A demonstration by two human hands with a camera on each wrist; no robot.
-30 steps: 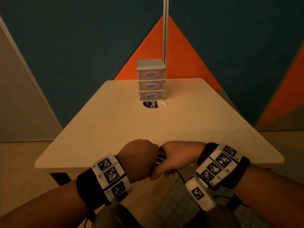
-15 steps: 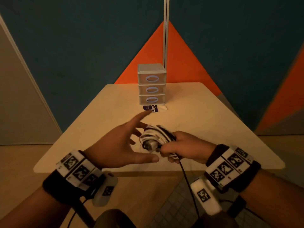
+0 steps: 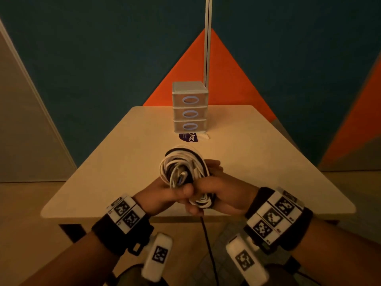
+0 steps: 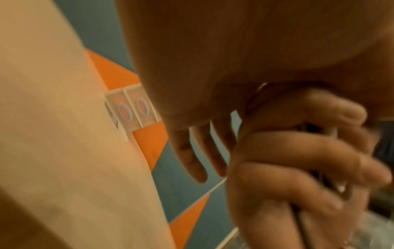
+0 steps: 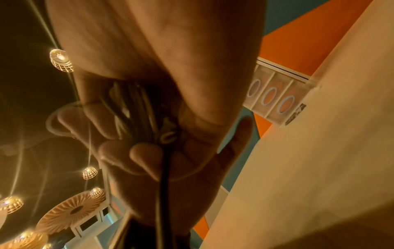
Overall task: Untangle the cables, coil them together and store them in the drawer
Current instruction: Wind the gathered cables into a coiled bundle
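A coil of white and black cables [image 3: 181, 166] stands upright over the near part of the table [image 3: 257, 162]. My right hand [image 3: 224, 193] grips its lower right side, fingers curled round the strands [image 5: 136, 114]. My left hand [image 3: 165, 195] holds the coil from the left: its thumb lies across the front and its straight fingers [image 4: 192, 155] reach behind. A loose black cable end [image 3: 207, 240] hangs from the coil past the table edge. The small three-drawer unit [image 3: 189, 112] stands at the far middle of the table with all drawers closed.
A purple round sticker [image 3: 188, 137] and a white base piece lie just in front of the drawer unit. A thin white pole [image 3: 207, 48] rises behind it. The table's near edge [image 3: 103, 213] runs just below my hands.
My left hand was open and reaching half a second ago; now it has closed on the coil beside my right hand. The coil has turned upright and moved slightly forward over the table.
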